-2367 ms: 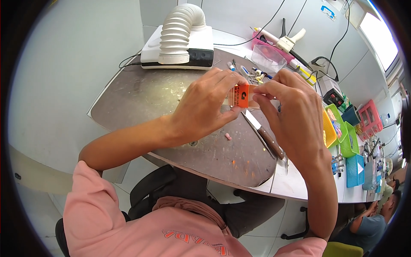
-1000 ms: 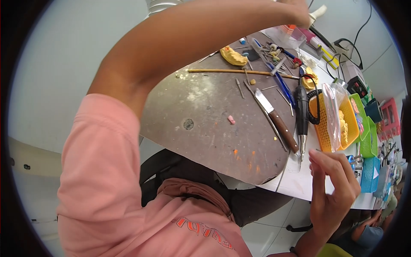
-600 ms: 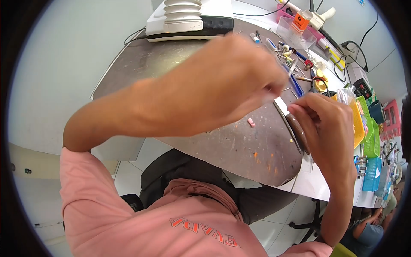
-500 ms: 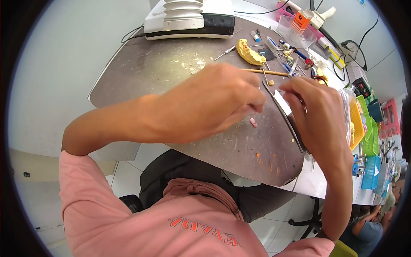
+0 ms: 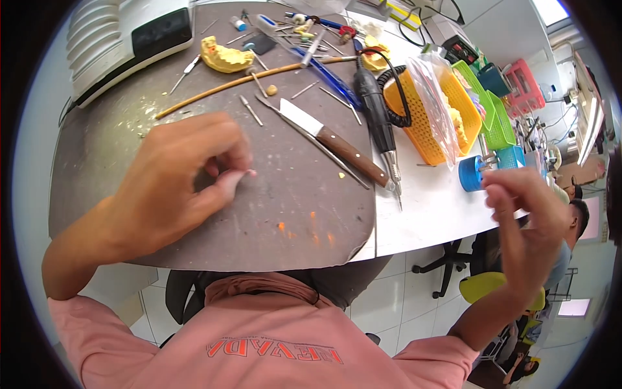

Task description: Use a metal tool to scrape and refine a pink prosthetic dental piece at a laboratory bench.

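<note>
Above the grey bench mat [image 5: 311,214], my left hand [image 5: 188,175] is closed, with thumb and fingers pinched round a small pink piece [image 5: 251,173]. Only a sliver of that piece shows at the fingertips. My right hand [image 5: 528,223] is raised at the right, beyond the bench edge in the picture. Its fingers are curled and the tips lie close to the thumb; whatever may be between them is hidden. Nearest to it stands a round blue holder [image 5: 470,174] with metal shanks. A wooden-handled knife [image 5: 353,155] and a thin metal tool [image 5: 324,149] lie between my hands.
Across the far mat lie a yellow dental model [image 5: 223,57], a long wooden stick [image 5: 220,86] and several small tools. A black handpiece [image 5: 376,107] rests beside a yellow basket [image 5: 414,123]. A white machine [image 5: 129,45] stands far left. Other people sit at the right.
My view has turned to the right. My left hand has closed on the pink piece that lay on the mat. The right hand has moved from beside the knife out toward the blue holder.
</note>
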`<state>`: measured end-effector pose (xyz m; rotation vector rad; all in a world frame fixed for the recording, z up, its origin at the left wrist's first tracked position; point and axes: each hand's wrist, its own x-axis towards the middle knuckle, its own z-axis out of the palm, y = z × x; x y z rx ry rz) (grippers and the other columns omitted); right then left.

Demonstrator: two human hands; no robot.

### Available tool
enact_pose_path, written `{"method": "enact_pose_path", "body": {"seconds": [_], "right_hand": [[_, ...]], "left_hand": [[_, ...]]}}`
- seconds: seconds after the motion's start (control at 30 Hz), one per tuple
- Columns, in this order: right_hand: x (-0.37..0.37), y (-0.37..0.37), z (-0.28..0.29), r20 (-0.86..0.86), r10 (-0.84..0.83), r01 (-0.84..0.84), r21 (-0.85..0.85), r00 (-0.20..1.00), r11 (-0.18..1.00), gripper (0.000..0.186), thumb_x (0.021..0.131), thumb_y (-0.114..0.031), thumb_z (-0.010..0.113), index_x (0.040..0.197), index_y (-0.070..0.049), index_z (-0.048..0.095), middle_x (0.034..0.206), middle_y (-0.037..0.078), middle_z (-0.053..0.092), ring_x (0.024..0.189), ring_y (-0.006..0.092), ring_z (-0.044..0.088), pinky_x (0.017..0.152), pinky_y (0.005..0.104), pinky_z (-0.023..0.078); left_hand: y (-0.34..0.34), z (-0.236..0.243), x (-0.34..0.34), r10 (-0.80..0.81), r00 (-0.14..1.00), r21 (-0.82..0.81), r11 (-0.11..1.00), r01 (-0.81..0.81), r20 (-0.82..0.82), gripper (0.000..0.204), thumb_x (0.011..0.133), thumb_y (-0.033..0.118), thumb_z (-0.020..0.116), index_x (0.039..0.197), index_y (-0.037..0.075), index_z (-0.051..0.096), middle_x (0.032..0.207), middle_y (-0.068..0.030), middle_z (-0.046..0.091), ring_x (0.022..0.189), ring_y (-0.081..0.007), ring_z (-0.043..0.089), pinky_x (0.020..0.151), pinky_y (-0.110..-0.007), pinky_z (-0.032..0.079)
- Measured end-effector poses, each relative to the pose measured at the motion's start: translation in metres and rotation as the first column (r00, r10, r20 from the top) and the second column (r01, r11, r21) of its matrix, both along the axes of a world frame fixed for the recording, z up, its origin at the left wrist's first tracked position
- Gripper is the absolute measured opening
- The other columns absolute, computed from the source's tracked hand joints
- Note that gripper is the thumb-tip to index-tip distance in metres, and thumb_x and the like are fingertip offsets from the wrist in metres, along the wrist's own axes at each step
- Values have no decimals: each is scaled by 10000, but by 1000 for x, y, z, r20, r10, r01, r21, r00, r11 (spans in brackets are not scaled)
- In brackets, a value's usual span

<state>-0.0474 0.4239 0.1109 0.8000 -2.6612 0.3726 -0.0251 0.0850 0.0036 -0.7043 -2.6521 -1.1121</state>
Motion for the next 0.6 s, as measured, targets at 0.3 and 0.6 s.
{"method": "enact_pose_path", "body": {"seconds": [0.3, 0.6], "right_hand": [[-40, 48, -97, -35, -56, 56, -10, 998, 998, 101, 868, 4, 740, 959, -15, 702, 889, 114, 718, 756, 304, 690, 687, 386, 539], [-57, 49, -96, -104, 121, -108, 127, 987, 986, 183, 796, -34, 788, 943, -48, 681, 809, 82, 626, 774, 258, 636, 664, 404, 511]], "left_hand": [[63, 8, 37, -98, 923, 534, 836, -126, 372, 216, 840, -103, 671, 1022, 2, 724, 962, -106, 683, 867, -158, 685, 762, -278, 543], [136, 3, 31, -348, 822, 806, 555, -206, 450, 284, 960, -31, 672, 1243, -36, 689, 1095, -90, 679, 1012, -139, 660, 879, -289, 555]]}}
